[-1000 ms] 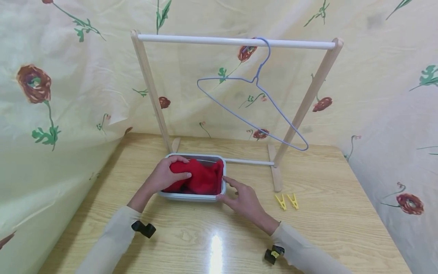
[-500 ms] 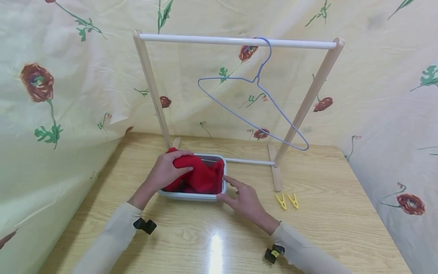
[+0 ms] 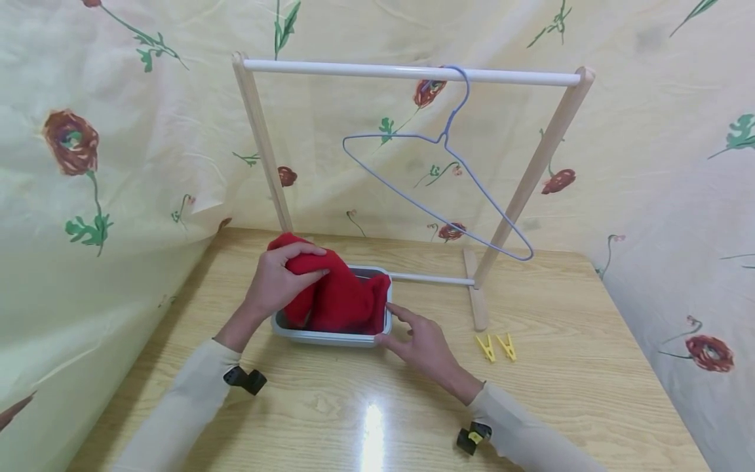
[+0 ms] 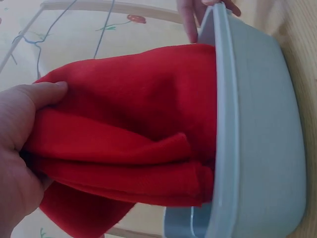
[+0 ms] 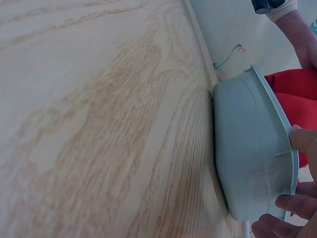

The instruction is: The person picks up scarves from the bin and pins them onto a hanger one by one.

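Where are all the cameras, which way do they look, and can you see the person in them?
Head: on the person's head, looking forward and down at the rack, hanger and box; the left hand, right hand and both sleeves show.
Left wrist: on that wrist, looking past the left hand at the red cloth and box; a few right fingers show.
Right wrist: on that wrist, looking along the tabletop at the box's outside; right fingers and part of the left arm show.
Both wrist views share the box and cloth.

Two hands (image 3: 274,280) (image 3: 425,346), two clothespins (image 3: 490,354); one each: cloth (image 3: 342,295), bin (image 3: 333,339), hanger (image 3: 444,136), rack (image 3: 383,69).
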Tool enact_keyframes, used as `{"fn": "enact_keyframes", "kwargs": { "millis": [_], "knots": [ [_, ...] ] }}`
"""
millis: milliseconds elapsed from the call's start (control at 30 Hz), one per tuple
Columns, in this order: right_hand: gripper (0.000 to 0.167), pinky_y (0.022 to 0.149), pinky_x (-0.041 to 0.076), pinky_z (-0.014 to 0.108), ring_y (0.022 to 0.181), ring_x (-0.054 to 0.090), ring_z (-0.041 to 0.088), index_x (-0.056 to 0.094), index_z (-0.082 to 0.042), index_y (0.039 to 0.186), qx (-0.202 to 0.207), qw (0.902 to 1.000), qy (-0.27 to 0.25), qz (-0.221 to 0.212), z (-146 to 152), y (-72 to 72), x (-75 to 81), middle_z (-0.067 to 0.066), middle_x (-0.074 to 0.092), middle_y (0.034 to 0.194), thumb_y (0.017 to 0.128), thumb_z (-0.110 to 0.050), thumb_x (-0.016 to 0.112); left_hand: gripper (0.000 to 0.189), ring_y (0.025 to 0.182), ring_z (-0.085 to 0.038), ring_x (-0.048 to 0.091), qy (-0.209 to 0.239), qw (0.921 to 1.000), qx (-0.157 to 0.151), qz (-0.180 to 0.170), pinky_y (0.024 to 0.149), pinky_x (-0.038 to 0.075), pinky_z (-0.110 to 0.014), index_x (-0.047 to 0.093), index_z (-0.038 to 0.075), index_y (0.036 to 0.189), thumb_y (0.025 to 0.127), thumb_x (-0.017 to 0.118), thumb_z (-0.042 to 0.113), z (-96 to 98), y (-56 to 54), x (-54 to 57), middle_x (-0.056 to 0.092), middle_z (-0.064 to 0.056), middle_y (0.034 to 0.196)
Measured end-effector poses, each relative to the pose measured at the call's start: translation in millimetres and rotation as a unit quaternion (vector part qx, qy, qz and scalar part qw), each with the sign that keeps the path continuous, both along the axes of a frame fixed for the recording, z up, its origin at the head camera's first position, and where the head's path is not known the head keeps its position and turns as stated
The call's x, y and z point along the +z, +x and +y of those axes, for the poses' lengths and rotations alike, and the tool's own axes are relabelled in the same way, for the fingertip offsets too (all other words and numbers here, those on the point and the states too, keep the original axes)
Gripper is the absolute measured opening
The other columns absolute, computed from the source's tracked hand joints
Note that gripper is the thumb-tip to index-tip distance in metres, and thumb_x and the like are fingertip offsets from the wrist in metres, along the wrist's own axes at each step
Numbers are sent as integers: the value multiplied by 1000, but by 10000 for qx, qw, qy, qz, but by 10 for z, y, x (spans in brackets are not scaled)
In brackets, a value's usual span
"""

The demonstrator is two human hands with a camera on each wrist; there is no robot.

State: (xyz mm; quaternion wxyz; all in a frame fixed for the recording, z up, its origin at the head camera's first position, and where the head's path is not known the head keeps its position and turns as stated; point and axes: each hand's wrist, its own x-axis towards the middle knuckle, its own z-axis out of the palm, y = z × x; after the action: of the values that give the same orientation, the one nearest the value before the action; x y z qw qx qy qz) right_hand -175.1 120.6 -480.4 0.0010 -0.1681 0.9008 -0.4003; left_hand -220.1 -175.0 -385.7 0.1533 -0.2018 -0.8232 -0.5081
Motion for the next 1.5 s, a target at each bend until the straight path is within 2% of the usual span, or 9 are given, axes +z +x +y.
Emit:
{"fn": "enact_keyframes", "kwargs": {
  "millis": [67, 167, 267, 433, 533, 700, 900, 1267, 1500],
  "knots": [
    [68, 90, 58, 48, 129, 60, 25, 58, -21, 146, 2, 10000, -7, 32, 2, 1, 2, 2, 56, 149, 88, -48, 79, 41, 113, -25, 57, 287, 9996, 38, -73, 88, 55, -49, 68, 11, 121, 84, 84, 8, 0, -15, 17, 65, -7, 122],
    [67, 89, 59, 47, 129, 60, 25, 58, -22, 146, -13, 10000, -10, 51, 4, 4, 5, 1, 57, 148, 88, -47, 79, 64, 117, -26, 55, 711, 9969, 128, -295, 91, 54, -49, 45, 8, 134, 83, 84, 6, 8, -39, 36, 58, -10, 127],
    [67, 90, 59, 46, 130, 59, 23, 57, -23, 147, -16, 10000, -8, 20, 6, 7, 8, 0, 58, 147, 88, -46, 79, 75, 118, -26, 56, 1257, 9901, 289, -563, 92, 55, -44, 28, 10, 131, 81, 85, 5, 30, -46, 46, 55, -13, 127],
    [67, 90, 59, 46, 131, 59, 23, 57, -23, 147, 11, 10000, -46, 24, 5, 9, 4, 0, 59, 147, 88, -45, 80, 62, 115, -23, 56, 1969, 9767, 562, -635, 85, 56, -28, 32, 15, 114, 82, 84, 7, 53, -30, 40, 56, -8, 122],
    [66, 90, 59, 47, 131, 58, 24, 57, -23, 147, 15, 10000, -66, 41, 0, 7, 0, 1, 59, 147, 88, -45, 79, 52, 109, -22, 61, 1889, 9794, 519, -482, 82, 57, -25, 42, 11, 112, 82, 84, 7, 49, -27, 27, 62, -7, 116],
    [67, 91, 58, 48, 132, 58, 24, 57, -22, 147, 38, 9999, -117, 66, -2, 6, 3, 2, 59, 146, 88, -45, 79, 47, 102, -21, 68, 1659, 9839, 435, -502, 81, 60, -27, 58, 4, 121, 84, 85, 12, 40, -20, 0, 71, -12, 113],
    [67, 91, 58, 49, 132, 58, 25, 56, -22, 147, 53, 9999, -147, 64, -3, 8, 3, 2, 59, 146, 89, -47, 78, 49, 100, -23, 69, 1377, 9849, 769, -719, 77, 60, -27, 69, 6, 126, 83, 87, 23, 12, -13, -21, 73, -11, 116],
    [68, 91, 58, 47, 133, 57, 24, 56, -21, 148, 51, 9999, -66, 83, -12, -4, -20, 2, 59, 147, 89, -46, 78, 45, 101, -27, 67, 446, 9907, 924, -893, 79, 61, -35, 66, 9, 124, 89, 82, 32, 15, 15, 15, 70, -9, 115],
    [68, 91, 58, 47, 132, 58, 23, 56, -22, 148, 18, 10000, -56, 49, -6, -5, -17, 1, 59, 146, 88, -47, 78, 42, 94, -25, 69, 225, 9933, 960, -606, 77, 61, -38, 70, 8, 117, 87, 83, 35, 29, 21, -4, 73, -8, 107]
  ]
}}
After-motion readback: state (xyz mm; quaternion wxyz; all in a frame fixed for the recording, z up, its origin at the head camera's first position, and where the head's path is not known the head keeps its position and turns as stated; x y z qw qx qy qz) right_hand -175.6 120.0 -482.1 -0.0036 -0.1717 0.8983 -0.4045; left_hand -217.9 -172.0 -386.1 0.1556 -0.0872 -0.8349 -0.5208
